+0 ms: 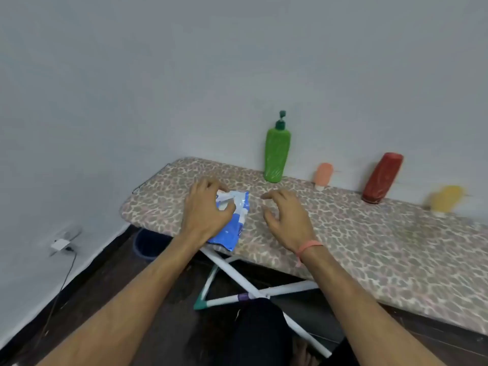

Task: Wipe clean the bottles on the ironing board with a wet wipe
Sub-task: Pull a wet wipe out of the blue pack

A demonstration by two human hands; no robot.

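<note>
Both forearms reached over the ironing board (369, 247). My left hand (204, 207) pinched the blue-white wet wipe pack (235, 220); my right hand (286, 216) hovered, fingers spread. Four bottles stood along the wall: green pump bottle (277, 154), peach bottle (323, 175), red bottle (381, 178), blurred yellow bottle (446, 199).

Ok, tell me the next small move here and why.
Probably pull a wipe out with the right hand. The left hand already pins the blue wipe pack on the ironing board, the right is empty, and no wipe is visibly out yet.
</note>
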